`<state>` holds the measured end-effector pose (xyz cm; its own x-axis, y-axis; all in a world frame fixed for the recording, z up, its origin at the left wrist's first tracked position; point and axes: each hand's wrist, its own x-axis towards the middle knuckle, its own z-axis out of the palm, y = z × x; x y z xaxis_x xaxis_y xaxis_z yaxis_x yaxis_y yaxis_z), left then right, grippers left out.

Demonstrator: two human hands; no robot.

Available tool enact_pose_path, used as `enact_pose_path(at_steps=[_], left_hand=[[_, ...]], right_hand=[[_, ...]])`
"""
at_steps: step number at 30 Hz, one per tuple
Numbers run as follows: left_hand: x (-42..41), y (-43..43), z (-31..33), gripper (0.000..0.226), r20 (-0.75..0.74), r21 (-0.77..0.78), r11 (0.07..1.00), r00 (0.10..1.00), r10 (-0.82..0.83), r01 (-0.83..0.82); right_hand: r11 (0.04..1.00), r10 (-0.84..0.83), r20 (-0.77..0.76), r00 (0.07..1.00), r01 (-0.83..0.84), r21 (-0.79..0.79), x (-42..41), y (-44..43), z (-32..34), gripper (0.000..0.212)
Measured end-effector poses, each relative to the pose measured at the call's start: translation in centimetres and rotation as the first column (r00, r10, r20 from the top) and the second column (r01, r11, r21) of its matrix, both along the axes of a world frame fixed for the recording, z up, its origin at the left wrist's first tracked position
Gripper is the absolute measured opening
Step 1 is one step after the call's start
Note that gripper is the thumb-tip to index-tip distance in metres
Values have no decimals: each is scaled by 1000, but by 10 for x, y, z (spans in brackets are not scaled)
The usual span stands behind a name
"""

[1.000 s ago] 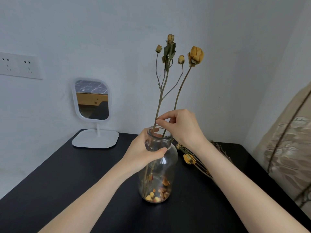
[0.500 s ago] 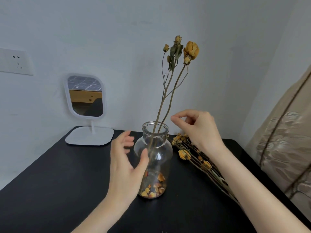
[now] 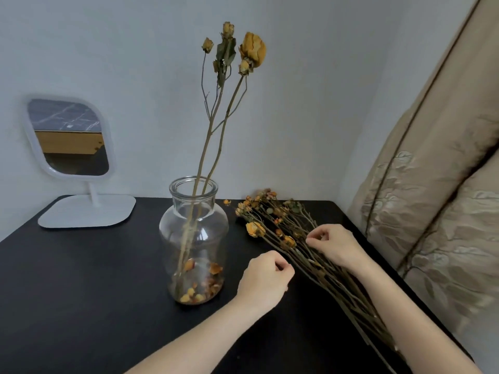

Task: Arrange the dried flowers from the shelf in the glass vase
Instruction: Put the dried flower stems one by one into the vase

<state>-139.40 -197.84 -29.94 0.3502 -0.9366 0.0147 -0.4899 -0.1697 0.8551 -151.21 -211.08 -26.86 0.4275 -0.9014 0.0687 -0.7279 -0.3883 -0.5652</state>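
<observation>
The glass vase (image 3: 194, 233) stands mid-frame on the dark surface (image 3: 81, 279), two flowered stems (image 3: 252, 49) in it. Right of it lie the dried flowers (image 3: 255, 229); my left hand (image 3: 266, 278) and right hand (image 3: 334, 245) curl at their stalks, grip unclear.

Clear glossy glass vase (image 3: 193, 238), matt black tabletop (image 3: 81, 279), brittle dried flowers (image 3: 283, 233).

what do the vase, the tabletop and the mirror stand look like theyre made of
Vase: clear glossy glass; stems and petals show through. Tabletop: matte black, maybe painted or laminated board; no grain visible. Mirror stand: smooth white, probably plastic, possibly coated metal.
</observation>
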Motion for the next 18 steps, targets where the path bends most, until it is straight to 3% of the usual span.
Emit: enact_pose_path(at_steps=[5, 10, 18], left_hand=[[3, -56, -14, 32, -131, 139, 977, 974, 183, -165], [3, -82, -18, 37, -302, 211, 943, 900, 314, -258], [2, -91, -21, 17, -320, 256, 924, 878, 357, -282]], right_hand=[[999, -4, -46, 999, 3, -32, -2, -10, -14, 7], [984, -154, -28, 988, 151, -97, -8, -29, -18, 16], [990, -140, -117, 983, 141, 1, -11, -43, -27, 13]])
